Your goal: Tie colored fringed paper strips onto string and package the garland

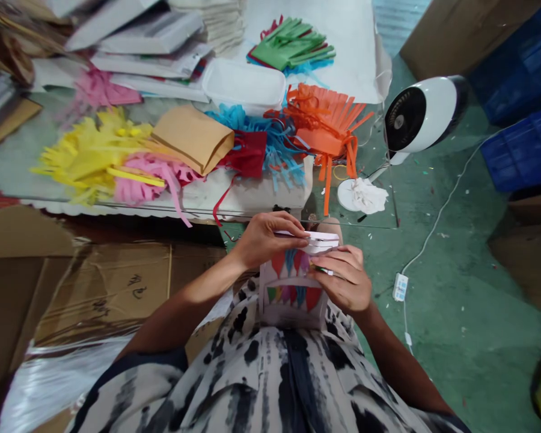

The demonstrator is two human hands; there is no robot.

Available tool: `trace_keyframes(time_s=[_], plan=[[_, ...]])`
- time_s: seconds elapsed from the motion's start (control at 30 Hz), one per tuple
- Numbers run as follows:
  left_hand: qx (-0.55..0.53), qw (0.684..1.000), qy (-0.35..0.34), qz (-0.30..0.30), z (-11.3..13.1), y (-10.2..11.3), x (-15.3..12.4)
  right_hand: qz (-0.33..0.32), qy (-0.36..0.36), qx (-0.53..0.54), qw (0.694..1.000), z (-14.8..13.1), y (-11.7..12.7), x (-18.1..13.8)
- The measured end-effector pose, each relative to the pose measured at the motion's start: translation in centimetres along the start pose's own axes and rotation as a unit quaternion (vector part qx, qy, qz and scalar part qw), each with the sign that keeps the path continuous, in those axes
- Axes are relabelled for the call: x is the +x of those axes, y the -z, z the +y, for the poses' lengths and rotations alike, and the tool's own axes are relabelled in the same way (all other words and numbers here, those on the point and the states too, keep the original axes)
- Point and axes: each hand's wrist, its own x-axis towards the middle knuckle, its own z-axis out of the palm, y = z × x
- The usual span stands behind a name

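On my lap stands a flat white packet (293, 294) with a picture of red, blue, green and purple pennants. A folded strip of white card (323, 242) lies across its upper end. My left hand (270, 240) pinches the strip's left end between thumb and fingers. My right hand (344, 278) is closed at the packet's upper right edge, fingers bent over it; a small white bit shows between the fingers. What the right fingertips grip exactly is partly hidden.
On the table ahead lie yellow (94, 150), orange (324, 123) and green (293, 45) fringed paper, a brown paper bag (192, 138) and a plastic box (243, 84). A white fan (426, 114) stands right. A cable with a power strip (400, 287) crosses the floor. Cardboard (112, 294) is at left.
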Motion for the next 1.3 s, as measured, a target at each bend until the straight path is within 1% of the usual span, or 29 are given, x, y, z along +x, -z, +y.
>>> trace_keyframes(time_s=[0.17,0.4,0.6,0.67,0.73,0.8,0.87,0.9,0.97,1.03,1.07,1.2,1.3], plan=[[0.005,1.0,0.002,-0.003,-0.2,-0.1,0.4,-0.016,-0.017,0.052,0.998,0.9,0.2,-0.6],[0.007,1.0,0.006,-0.008,-0.7,-0.3,0.7,-0.025,-0.027,0.087,0.996,1.4,0.4,-1.0],[0.013,1.0,0.014,0.022,-1.7,0.3,0.9,-0.057,-0.043,0.17,0.983,0.7,1.2,-1.3],[0.01,1.0,0.01,0.022,-1.5,0.3,0.8,-0.027,-0.075,0.186,0.979,0.4,1.4,-1.2],[0.013,1.0,0.003,0.023,-1.0,0.1,0.7,0.046,-0.133,0.204,0.969,0.0,1.4,-0.7],[0.015,1.0,-0.006,0.022,-0.4,-0.3,0.6,0.14,-0.197,0.217,0.946,-0.4,1.1,0.1],[0.017,1.0,-0.016,0.019,0.1,-0.6,0.6,0.21,-0.243,0.235,0.917,-0.6,0.6,1.2],[0.018,0.999,-0.021,0.018,0.3,-0.7,0.5,0.232,-0.256,0.244,0.906,-0.7,0.3,1.7],[0.019,0.999,-0.025,0.016,0.5,-0.8,0.5,0.251,-0.268,0.253,0.895,-0.8,-0.2,2.7],[0.018,0.999,-0.025,0.012,0.6,-0.9,0.4,0.244,-0.274,0.247,0.897,-0.6,-0.7,3.3],[0.015,1.0,-0.025,0.009,0.7,-1.0,0.4,0.23,-0.281,0.243,0.9,-0.5,-1.0,3.5],[0.013,0.999,-0.032,0.001,1.2,-1.2,0.2,0.146,-0.324,0.232,0.905,-0.1,-1.3,3.2],[0.015,0.999,-0.04,-0.012,1.9,-1.0,0.1,0.141,-0.32,0.219,0.911,0.0,-1.1,2.9]])
